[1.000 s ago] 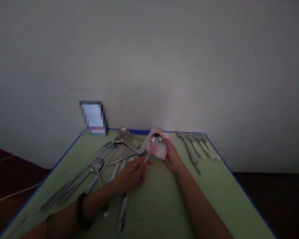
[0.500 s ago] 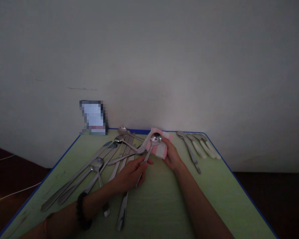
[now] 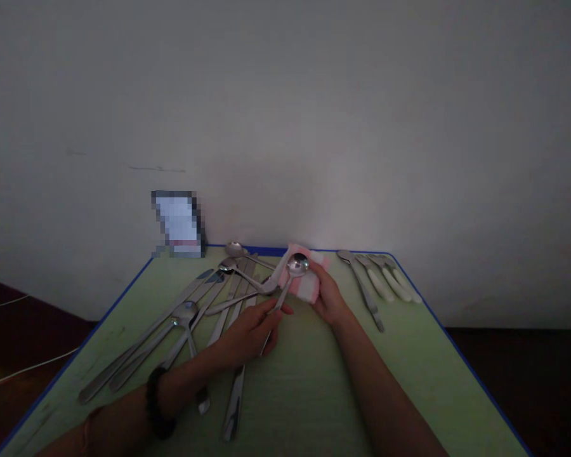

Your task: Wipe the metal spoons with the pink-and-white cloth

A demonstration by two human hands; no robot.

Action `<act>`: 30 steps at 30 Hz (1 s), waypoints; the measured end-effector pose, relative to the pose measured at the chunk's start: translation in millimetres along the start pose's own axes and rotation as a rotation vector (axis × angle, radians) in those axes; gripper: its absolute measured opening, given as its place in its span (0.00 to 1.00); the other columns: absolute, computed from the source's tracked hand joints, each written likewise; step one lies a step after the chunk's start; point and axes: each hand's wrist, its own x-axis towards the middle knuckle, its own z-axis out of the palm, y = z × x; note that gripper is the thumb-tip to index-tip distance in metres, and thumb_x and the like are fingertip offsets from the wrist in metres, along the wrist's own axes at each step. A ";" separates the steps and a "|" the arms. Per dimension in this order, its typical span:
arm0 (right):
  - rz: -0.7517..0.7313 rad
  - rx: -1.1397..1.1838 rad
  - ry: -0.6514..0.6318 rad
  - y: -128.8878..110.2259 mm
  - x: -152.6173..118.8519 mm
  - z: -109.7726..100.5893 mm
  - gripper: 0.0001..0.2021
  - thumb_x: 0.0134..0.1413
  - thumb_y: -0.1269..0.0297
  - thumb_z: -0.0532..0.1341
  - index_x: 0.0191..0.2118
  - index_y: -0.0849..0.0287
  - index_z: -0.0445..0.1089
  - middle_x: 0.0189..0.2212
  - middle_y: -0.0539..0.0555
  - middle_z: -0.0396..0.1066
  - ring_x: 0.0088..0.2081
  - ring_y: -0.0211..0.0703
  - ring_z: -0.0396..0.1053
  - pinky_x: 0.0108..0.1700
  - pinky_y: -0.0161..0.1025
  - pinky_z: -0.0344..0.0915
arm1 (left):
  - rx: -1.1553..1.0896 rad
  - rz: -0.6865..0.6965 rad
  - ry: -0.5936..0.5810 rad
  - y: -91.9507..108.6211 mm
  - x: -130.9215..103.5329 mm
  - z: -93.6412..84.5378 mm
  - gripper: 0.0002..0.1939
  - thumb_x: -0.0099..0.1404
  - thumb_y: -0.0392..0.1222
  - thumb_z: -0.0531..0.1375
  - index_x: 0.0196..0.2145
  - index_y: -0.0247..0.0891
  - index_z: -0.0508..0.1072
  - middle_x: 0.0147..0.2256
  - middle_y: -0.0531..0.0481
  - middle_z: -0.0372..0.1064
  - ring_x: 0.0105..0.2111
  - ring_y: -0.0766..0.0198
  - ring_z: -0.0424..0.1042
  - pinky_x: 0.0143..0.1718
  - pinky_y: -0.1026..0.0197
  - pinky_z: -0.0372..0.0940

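My left hand (image 3: 250, 331) is closed round the handle of a shiny metal spoon (image 3: 297, 264), its bowl pointing away from me. Behind that bowl, my right hand (image 3: 328, 295) grips a pink-and-white striped cloth (image 3: 307, 290); its fingertips are hidden by the cloth. Whether the cloth touches the spoon's back I cannot tell. Left of my hands lies a loose spread of metal cutlery: a spoon (image 3: 185, 312) by my left forearm, two more spoons near the back, and several table knives (image 3: 147, 339), some partly under my left arm.
On the right of the green table (image 3: 309, 393) lie a metal spoon (image 3: 361, 289) and several forks with pale handles (image 3: 380, 284). A blurred-out screen device (image 3: 178, 223) leans on the wall at the back left. A blue edge (image 3: 476, 374) rims the table.
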 end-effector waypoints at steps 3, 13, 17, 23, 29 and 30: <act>0.004 0.005 -0.005 -0.3 -0.6 -0.2 0.10 0.48 0.63 0.60 0.36 0.62 0.72 0.29 0.53 0.77 0.31 0.41 0.73 0.38 0.37 0.68 | 0.003 0.010 -0.003 -0.6 0.1 -0.2 0.19 0.66 0.47 0.45 0.47 0.34 0.64 0.12 0.62 0.56 0.13 0.71 0.54 0.16 0.69 0.51; -0.006 0.018 -0.032 0.9 0.3 -2.2 0.10 0.48 0.63 0.61 0.37 0.61 0.72 0.30 0.52 0.77 0.31 0.41 0.73 0.38 0.37 0.68 | 0.014 -0.020 -0.004 1.5 -0.2 -0.9 0.18 0.66 0.48 0.45 0.46 0.34 0.64 0.13 0.62 0.55 0.13 0.71 0.54 0.16 0.69 0.50; -0.001 0.054 -0.067 1.2 1.2 -5.1 0.10 0.49 0.64 0.61 0.37 0.61 0.72 0.31 0.51 0.77 0.32 0.40 0.72 0.40 0.37 0.67 | 0.002 -0.007 0.002 0.7 -0.3 -1.4 0.20 0.67 0.50 0.45 0.46 0.34 0.64 0.12 0.61 0.55 0.12 0.71 0.54 0.15 0.69 0.50; 0.034 0.194 -0.252 -1.9 -1.4 -12.1 0.25 0.51 0.43 0.53 0.42 0.60 0.70 0.38 0.56 0.75 0.46 0.49 0.69 0.51 0.47 0.62 | -0.035 -0.002 0.043 -2.8 0.4 -1.8 0.22 0.67 0.52 0.44 0.48 0.35 0.64 0.12 0.61 0.55 0.11 0.70 0.53 0.13 0.69 0.51; 0.141 0.157 -0.309 -4.2 -6.7 -9.6 0.30 0.51 0.38 0.47 0.39 0.60 0.71 0.37 0.58 0.76 0.48 0.52 0.68 0.53 0.52 0.59 | -0.006 0.018 0.002 -1.3 -0.2 -1.9 0.21 0.67 0.51 0.44 0.46 0.34 0.66 0.12 0.61 0.54 0.11 0.71 0.52 0.13 0.69 0.49; 0.166 0.139 -0.320 -4.3 -7.8 -8.0 0.29 0.52 0.39 0.47 0.38 0.60 0.72 0.37 0.58 0.76 0.48 0.52 0.68 0.53 0.52 0.59 | 0.002 0.019 0.001 -1.3 -0.3 -1.8 0.21 0.67 0.51 0.45 0.45 0.34 0.67 0.11 0.61 0.53 0.11 0.71 0.52 0.14 0.69 0.49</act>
